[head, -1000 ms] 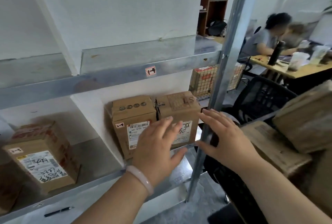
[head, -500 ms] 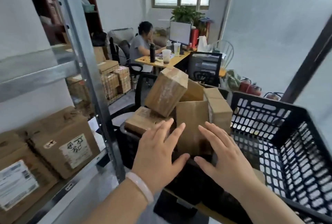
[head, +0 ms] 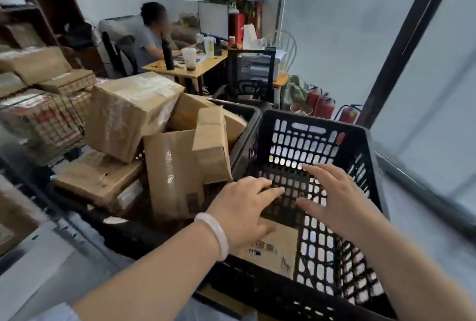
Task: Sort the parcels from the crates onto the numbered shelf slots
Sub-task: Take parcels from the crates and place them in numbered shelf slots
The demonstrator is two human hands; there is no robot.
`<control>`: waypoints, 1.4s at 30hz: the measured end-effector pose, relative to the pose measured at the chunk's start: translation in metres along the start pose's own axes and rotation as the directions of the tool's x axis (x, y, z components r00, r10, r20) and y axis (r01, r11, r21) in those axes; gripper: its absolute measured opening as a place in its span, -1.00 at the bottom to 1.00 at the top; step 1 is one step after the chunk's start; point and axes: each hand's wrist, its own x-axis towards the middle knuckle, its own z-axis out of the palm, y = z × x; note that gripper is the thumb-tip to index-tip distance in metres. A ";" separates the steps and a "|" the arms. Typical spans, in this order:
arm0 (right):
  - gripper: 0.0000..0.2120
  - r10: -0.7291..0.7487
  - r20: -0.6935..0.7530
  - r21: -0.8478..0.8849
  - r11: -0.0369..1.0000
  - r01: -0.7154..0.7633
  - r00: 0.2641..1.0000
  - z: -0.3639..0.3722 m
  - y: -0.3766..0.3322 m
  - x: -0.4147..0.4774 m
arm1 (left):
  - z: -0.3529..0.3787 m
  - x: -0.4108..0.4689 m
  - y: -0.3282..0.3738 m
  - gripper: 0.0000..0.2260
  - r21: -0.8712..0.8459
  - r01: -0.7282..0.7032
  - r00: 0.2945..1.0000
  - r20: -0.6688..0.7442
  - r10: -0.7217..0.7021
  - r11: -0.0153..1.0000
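Note:
Both my hands hover over a black perforated crate (head: 319, 137) in front of me. My left hand (head: 244, 207), with a pale bangle on the wrist, has its fingers spread and holds nothing. My right hand (head: 332, 197) is also spread and empty, above the crate's inside. A flat brown parcel (head: 275, 251) lies at the bottom of this crate, partly under my left hand. To the left, a second black crate (head: 242, 112) is piled with cardboard parcels: a large taped box (head: 128, 112), an upright box (head: 172, 173) and a smaller box (head: 211, 145).
More boxes and a wire cart (head: 43, 119) stand at the far left. A person sits at a wooden desk (head: 195, 68) with a monitor, behind the crates. Red fire extinguishers (head: 324, 106) stand by the wall. A dark post (head: 401, 47) rises at right.
My view has swung right, away from the metal shelf and its boxes, to the crates. Both hands moved from the shelf edge to above the near-empty black crate, still open.

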 end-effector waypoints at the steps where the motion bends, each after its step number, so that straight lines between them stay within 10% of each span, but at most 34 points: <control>1: -0.27 0.005 0.041 -0.021 1.000 -0.005 0.999 -0.004 0.012 0.004 | 0.009 0.015 0.000 -0.32 0.030 0.013 0.994 0.111 -0.016 0.999; 17: -0.33 0.071 0.076 -0.062 0.996 -0.066 0.995 0.002 0.108 0.021 | 0.118 0.116 0.003 -0.27 0.167 0.092 0.623 0.759 -0.187 0.982; 32: -0.41 0.075 0.058 -0.177 0.982 -0.064 0.996 0.017 0.108 0.021 | 0.097 0.130 0.005 -0.09 0.139 -0.014 0.543 0.833 -0.109 0.990; 37: -0.42 0.066 0.054 -0.219 0.974 -0.053 0.996 0.020 0.111 0.020 | 0.094 0.121 -0.004 -0.18 -0.051 0.194 0.506 0.861 -0.055 0.980; 42: -0.42 0.070 0.047 -0.242 0.969 -0.056 0.996 0.023 0.112 0.022 | 0.084 0.120 -0.002 -0.06 0.146 0.050 0.529 0.835 -0.150 0.988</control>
